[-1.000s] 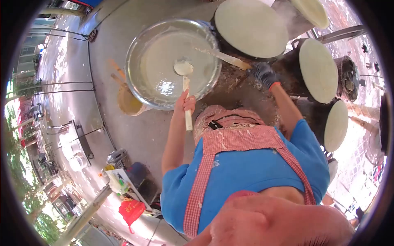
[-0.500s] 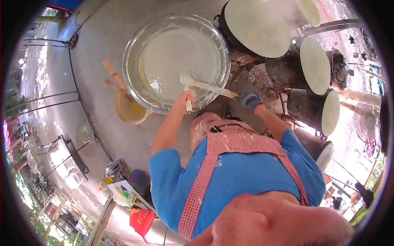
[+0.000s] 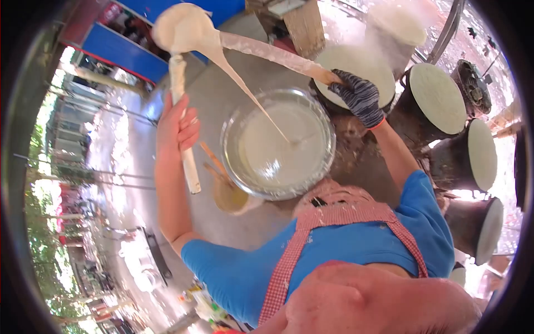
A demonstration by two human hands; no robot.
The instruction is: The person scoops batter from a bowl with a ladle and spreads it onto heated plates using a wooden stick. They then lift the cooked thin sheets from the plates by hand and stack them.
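My left hand (image 3: 178, 125), bare, grips the pale handle of a ladle (image 3: 181, 25) held high above the work surface. A thin stream of white batter runs from the ladle down into a wide metal bowl (image 3: 320, 119) of batter. My right hand (image 3: 360, 97), in a dark striped glove, holds a long flat wooden stick (image 3: 267, 51) coated in batter. The stick's far end reaches up against the ladle's bowl. I wear a blue shirt and a red checked apron (image 3: 339, 214).
Several round drum stoves carry pale thin pancakes on their tops (image 3: 439, 97) (image 3: 481, 153) (image 3: 359, 67) to the right of the bowl. A small tan bucket (image 3: 231, 196) with wooden sticks stands by the bowl's near left side. A blue wall (image 3: 125, 47) is behind.
My left hand has lifted the ladle out of the bowl and high up, and batter now streams down. My right hand has risen and brought the stick to the ladle.
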